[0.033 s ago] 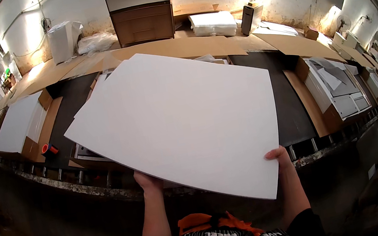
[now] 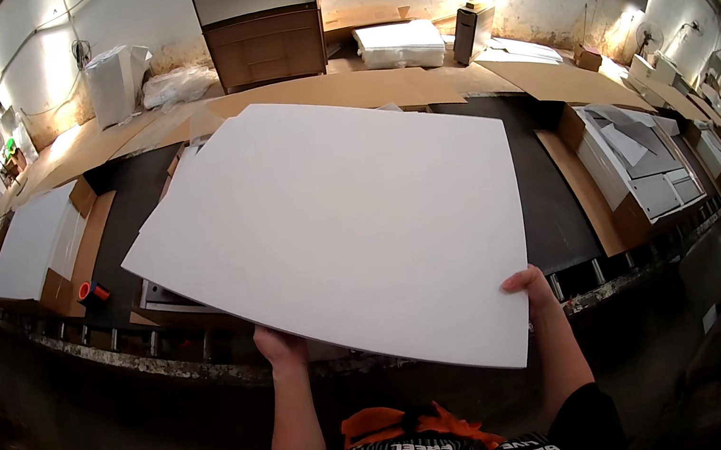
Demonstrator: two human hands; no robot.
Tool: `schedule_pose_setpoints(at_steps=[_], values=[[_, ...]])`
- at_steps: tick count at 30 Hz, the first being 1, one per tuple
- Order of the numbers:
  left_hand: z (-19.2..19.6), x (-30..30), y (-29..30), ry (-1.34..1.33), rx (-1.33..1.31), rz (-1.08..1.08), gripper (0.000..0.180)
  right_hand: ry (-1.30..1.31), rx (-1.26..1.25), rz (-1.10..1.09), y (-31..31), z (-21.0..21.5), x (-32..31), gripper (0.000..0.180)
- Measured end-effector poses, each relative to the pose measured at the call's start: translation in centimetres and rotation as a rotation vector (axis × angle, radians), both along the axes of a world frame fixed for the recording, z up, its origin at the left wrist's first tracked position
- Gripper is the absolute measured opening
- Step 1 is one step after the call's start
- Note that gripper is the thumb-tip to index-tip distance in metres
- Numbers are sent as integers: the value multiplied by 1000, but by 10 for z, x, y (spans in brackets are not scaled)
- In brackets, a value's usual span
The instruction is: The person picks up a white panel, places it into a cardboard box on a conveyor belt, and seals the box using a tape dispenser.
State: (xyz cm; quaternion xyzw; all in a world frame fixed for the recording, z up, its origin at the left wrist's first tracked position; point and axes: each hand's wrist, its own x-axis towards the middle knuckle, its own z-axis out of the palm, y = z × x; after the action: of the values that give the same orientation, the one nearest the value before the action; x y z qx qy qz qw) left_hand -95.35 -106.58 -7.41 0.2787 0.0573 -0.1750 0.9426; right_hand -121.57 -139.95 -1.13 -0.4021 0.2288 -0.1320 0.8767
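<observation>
left hand (image 2: 278, 347): curled shut on the near edge of the big white board (image 2: 332, 230); fingers are tucked underneath, so only the back of the hand is seen
right hand (image 2: 530, 284): clamped on the same near edge, close to the right corner; thumb laid on top
white board: held up flat-ish over the dark workbench (image 2: 560, 209), tilted a bit; cardboard sheets (image 2: 337, 89) are seen behind it
</observation>
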Motion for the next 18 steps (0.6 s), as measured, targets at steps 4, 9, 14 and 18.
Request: schedule_pose_setpoints(at_steps=[4, 9, 14, 18], values=[[2, 5, -5, 96, 124, 104, 36, 198, -11, 141, -66, 11, 55, 61], [-8, -6, -5, 119, 401, 183, 45, 634, -111, 115, -106, -35, 123, 32], [18, -5, 30, 85, 362, 56, 67, 787, -252, 140, -124, -35, 158, 23], [24, 2, 16, -195, 332, 39, 47, 584, -415, 146, -130, 8, 128, 35]])
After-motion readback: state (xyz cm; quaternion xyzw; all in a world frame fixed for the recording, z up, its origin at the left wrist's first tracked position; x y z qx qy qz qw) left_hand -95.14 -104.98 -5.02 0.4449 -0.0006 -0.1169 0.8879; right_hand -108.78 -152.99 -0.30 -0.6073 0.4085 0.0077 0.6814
